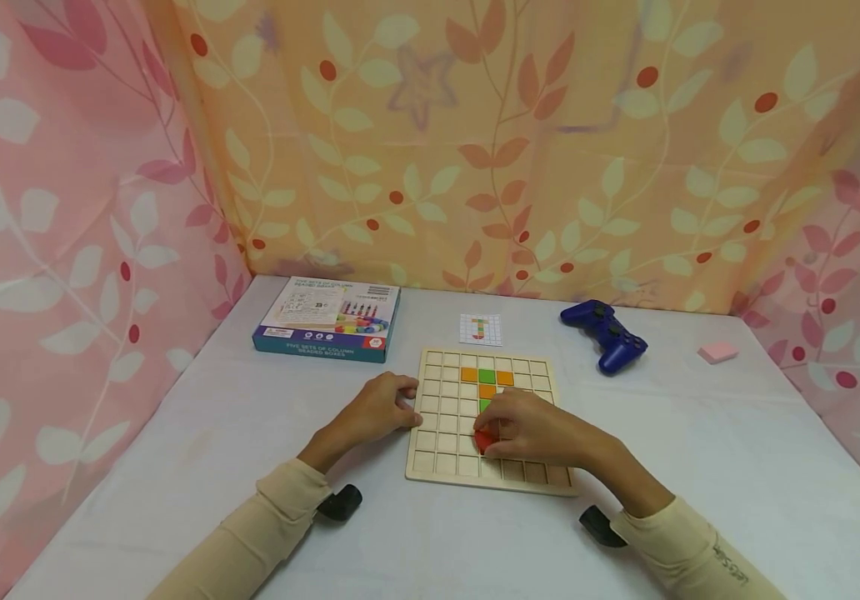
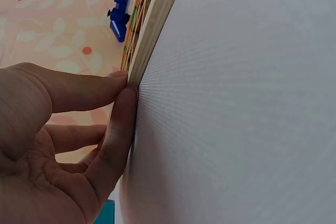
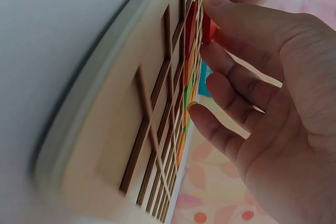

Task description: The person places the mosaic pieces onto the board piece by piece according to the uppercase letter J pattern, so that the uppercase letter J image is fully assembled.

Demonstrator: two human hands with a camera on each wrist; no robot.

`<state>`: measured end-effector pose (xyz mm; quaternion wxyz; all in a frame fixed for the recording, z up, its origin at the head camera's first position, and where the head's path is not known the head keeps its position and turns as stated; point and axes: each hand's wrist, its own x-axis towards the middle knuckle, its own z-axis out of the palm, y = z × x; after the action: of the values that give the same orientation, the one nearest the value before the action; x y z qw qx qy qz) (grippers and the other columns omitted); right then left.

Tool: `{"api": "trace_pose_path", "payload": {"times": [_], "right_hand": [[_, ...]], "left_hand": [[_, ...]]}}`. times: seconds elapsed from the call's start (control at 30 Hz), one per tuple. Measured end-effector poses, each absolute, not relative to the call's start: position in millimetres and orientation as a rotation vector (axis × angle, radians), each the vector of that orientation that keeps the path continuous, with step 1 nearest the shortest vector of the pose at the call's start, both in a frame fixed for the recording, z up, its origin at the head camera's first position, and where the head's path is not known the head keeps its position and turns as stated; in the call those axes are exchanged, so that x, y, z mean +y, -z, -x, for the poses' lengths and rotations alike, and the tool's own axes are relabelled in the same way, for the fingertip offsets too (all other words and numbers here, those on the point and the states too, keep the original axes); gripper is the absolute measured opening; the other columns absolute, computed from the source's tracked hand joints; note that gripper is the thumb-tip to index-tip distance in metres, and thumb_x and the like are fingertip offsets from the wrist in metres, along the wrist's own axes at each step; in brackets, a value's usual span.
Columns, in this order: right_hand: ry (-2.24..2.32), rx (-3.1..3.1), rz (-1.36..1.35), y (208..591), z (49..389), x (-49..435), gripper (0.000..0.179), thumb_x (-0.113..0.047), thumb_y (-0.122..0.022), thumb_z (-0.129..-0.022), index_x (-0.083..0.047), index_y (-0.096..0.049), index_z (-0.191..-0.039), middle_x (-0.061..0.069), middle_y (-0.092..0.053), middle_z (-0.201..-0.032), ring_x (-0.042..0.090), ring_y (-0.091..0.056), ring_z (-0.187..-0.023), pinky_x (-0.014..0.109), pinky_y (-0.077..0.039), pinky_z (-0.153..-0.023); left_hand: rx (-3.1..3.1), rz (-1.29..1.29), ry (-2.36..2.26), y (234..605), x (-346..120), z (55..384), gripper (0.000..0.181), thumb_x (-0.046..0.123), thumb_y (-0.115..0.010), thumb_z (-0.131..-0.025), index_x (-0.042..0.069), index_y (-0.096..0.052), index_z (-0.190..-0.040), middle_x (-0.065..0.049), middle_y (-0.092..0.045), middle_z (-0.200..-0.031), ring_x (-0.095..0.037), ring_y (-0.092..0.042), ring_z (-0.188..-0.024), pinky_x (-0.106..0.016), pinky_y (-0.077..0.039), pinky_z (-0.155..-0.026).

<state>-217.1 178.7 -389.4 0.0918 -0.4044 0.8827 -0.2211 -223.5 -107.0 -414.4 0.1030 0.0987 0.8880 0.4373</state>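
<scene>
A wooden grid board (image 1: 445,471) lies flat on the table, holding orange and green square tiles; a green tile (image 1: 487,376) sits between two orange ones in an upper row. At the board's left edge, my left hand (image 1: 377,408) grips the rim with thumb and fingertips, seen closely in the left wrist view. Over the lower middle cells, my right hand (image 1: 538,429) pinches a red tile (image 3: 209,29) between thumb and fingers. In the right wrist view another red tile (image 3: 190,30) lies in the board. My right hand partly hides the coloured column.
Behind the board lies a small card (image 1: 480,329) printed with a coloured J-shaped pattern on a grid. A game box (image 1: 328,321) stands back left. To the right are a blue game controller (image 1: 606,335) and a pink block (image 1: 718,352). Patterned cloth hangs around the table.
</scene>
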Motion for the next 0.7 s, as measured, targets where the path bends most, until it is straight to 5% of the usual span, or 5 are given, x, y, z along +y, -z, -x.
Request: {"api": "trace_pose_path", "payload": {"times": [0.7], "right_hand": [[0.560, 2.606, 1.179, 392, 219, 154, 0.025, -0.031, -0.083, -0.094, -0.020, -0.081, -0.117, -0.012, -0.067, -0.104, 0.011, -0.052, -0.100, 0.031, -0.051, -0.090]], "left_hand": [[2.606, -0.292, -1.302, 411, -107, 222, 0.061, 0.004, -0.084, -0.088, -0.007, -0.060, -0.144, -0.009, -0.064, -0.118, -0.017, -0.061, -0.093, -0.028, -0.056, -0.081]]}}
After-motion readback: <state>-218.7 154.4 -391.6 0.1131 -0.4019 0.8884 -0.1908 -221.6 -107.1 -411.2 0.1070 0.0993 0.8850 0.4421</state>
